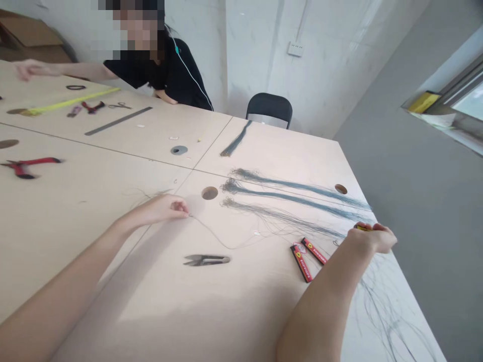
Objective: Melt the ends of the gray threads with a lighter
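Observation:
My left hand (166, 208) rests on the light wooden table (113, 301), its fingers pinched on the end of a thin grey thread (222, 244) that sags across the tabletop toward the right. Near the table's right edge my right hand (373, 236) is closed around something small with a yellow tip, beside the ends of three long bundles of grey-blue threads (294, 198). A pair of thread snips (207, 260) lies between my arms. Red-handled pliers (307, 254) lie just left of my right wrist.
Another person in black sits at the far left corner, one arm stretched over the table. Red pliers (26, 166), a steel ruler (117, 121), a yellow tape (68, 103) and scissors (119, 105) lie there. A black chair (269, 108) stands behind. Loose threads hang off the right edge (388, 311).

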The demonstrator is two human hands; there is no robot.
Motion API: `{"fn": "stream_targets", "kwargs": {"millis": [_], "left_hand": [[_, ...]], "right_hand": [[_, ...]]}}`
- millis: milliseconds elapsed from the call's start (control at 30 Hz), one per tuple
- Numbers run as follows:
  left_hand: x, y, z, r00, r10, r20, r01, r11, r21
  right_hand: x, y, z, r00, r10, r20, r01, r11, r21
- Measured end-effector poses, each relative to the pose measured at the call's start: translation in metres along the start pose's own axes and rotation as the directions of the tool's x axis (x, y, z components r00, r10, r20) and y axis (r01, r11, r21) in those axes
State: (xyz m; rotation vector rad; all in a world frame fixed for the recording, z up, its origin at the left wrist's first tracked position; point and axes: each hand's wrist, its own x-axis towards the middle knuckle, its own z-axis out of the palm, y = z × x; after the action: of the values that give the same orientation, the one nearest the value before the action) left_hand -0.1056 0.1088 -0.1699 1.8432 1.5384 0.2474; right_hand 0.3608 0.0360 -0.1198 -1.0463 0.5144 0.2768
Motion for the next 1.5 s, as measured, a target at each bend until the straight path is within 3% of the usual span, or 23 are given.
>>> {"fn": "stream_targets", "kwargs": {"millis": [167,667,1067,1500], "left_hand": [[0.003,-0.010,0.006,0.999,-0.031,0.036,0.030,0.999,0.023],[0.008,-0.016,0.000,0.996,-0.011,0.087,0.001,0.993,0.114],[-0.001,0.001,-0.007,0.972,-0.010,0.233,-0.020,0.992,0.127],[0.014,0.025,-0.015,0.955,0.014,0.296,-0.071,0.981,0.180]], "right_hand": [[0.000,0.001,0.001,1.000,0.006,0.003,-0.006,1.000,0.012],[-0.002,0.001,0.000,1.000,0.000,0.024,0.000,1.000,-0.004],[-0.004,0.001,0.001,0.999,0.036,0.023,-0.036,0.999,-0.008],[0.010,0.009,0.002,0.998,-0.010,0.067,0.011,1.000,-0.012]]}}
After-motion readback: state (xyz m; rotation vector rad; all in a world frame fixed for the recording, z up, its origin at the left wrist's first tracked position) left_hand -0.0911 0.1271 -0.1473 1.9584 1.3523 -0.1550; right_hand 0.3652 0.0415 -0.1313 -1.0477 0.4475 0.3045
